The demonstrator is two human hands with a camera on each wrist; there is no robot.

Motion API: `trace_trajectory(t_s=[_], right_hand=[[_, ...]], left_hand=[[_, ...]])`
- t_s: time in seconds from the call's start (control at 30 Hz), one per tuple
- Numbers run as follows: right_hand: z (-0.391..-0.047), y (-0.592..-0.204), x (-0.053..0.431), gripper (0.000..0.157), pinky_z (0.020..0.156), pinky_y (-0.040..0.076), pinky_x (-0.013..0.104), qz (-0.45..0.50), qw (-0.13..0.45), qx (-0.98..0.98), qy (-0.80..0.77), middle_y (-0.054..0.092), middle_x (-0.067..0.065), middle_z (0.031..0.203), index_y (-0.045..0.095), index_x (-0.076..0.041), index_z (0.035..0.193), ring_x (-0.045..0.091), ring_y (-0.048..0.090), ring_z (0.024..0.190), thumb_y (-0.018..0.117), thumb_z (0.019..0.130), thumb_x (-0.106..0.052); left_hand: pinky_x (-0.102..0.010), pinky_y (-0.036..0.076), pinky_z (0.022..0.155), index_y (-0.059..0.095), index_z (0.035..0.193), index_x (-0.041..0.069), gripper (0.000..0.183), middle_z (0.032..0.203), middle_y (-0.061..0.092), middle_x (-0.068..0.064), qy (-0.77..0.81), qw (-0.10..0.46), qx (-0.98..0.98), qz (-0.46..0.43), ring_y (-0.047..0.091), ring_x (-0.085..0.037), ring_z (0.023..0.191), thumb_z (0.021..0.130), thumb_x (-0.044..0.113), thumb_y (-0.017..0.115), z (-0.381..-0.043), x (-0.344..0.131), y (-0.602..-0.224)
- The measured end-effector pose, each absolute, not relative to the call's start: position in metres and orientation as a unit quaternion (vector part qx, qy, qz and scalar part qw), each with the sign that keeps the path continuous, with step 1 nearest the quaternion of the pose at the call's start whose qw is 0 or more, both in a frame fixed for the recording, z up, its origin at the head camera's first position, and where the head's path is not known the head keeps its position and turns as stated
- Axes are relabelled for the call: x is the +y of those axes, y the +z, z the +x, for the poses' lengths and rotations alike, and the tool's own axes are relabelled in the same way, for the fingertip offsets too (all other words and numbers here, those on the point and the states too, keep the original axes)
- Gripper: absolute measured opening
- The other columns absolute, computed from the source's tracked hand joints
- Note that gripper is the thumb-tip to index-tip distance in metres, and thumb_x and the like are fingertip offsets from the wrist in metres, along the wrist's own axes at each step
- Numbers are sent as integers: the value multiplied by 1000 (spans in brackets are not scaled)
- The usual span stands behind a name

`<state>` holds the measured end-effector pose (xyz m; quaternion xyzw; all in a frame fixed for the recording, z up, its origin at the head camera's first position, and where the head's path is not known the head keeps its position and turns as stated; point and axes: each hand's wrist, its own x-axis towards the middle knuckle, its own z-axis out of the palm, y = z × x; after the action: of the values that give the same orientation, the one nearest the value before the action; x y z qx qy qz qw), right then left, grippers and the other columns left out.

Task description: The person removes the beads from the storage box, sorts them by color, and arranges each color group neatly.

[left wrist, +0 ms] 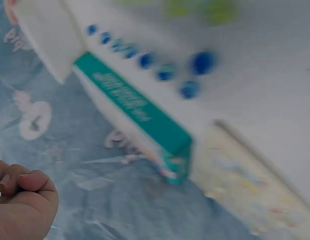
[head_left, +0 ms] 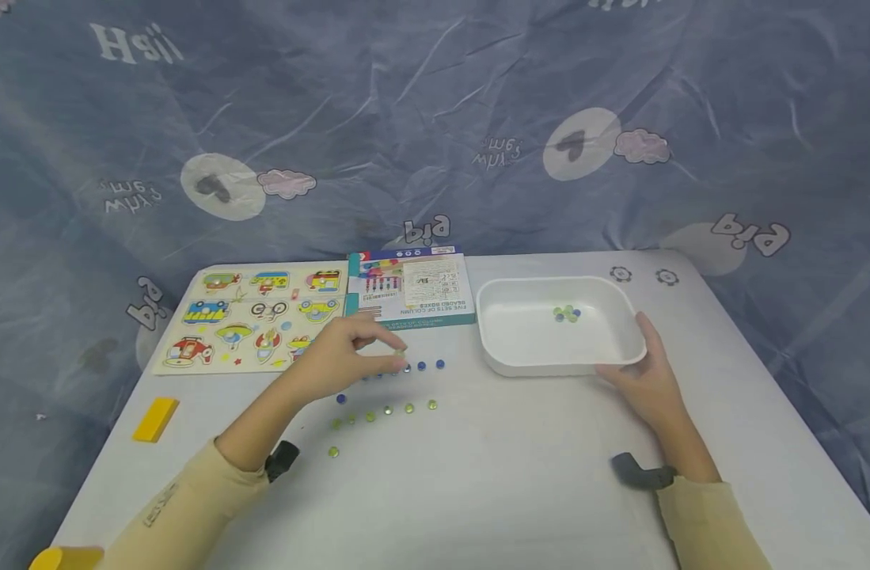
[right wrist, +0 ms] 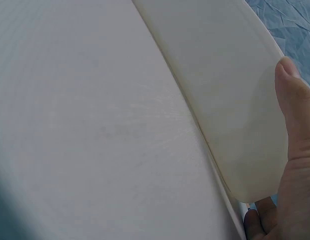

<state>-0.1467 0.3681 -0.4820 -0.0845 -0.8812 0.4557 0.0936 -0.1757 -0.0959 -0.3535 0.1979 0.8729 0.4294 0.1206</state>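
My left hand (head_left: 340, 356) pinches a small greenish glass bead (head_left: 400, 355) between thumb and forefinger, over a row of blue beads (head_left: 422, 366). In the left wrist view, that hand (left wrist: 24, 200) shows at the lower left, fingers curled; the bead is hardly visible there. A line of green beads (head_left: 409, 408) lies nearer me, with one green bead (head_left: 333, 452) apart. My right hand (head_left: 644, 380) grips the near right corner of a white plastic tray (head_left: 495, 348), its thumb (right wrist: 290, 105) on the rim. A small cluster of green and blue beads (head_left: 567, 314) lies inside.
Behind the beads lies a boxed bead set (head_left: 423, 321), beside a wooden picture puzzle board (head_left: 245, 366) on the left. A yellow block (head_left: 155, 419) lies near the table's left edge, and another yellow piece (head_left: 67, 558) at the lower left corner. Blue-grey cloth (head_left: 420, 119) hangs behind the white table.
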Motion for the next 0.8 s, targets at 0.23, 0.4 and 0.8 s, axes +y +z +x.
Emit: trace_trajectory(t_s=[0.23,0.4,0.8], right_hand=[[-146,-484,369,110,115,5,59,-86,93,-882,454,6,-6,159,-1,-38,150,30,5,148,79,74,-36],[-146,-485,371,111,115,5,59,-90,94,-884,449,5,-7,159,-2,-38,150,29,4,148,79,74,-38],[-149,-487,369,109,116,5,56,-77,106,-885,446,6,-5,160,-2,-38,150,29,7,148,78,76,-36]], left_hand=[[-29,35,66,73,89,35,22,83,53,-5,418,149,886,133,41,-25,85,70,45,79,-148,-145,-388],[-26,39,68,75,90,26,24,88,57,-4,410,175,889,107,46,-22,87,70,37,81,-136,-158,-408],[-30,43,78,75,83,28,18,88,58,5,367,191,900,138,52,-15,88,68,30,83,-119,-156,-441]])
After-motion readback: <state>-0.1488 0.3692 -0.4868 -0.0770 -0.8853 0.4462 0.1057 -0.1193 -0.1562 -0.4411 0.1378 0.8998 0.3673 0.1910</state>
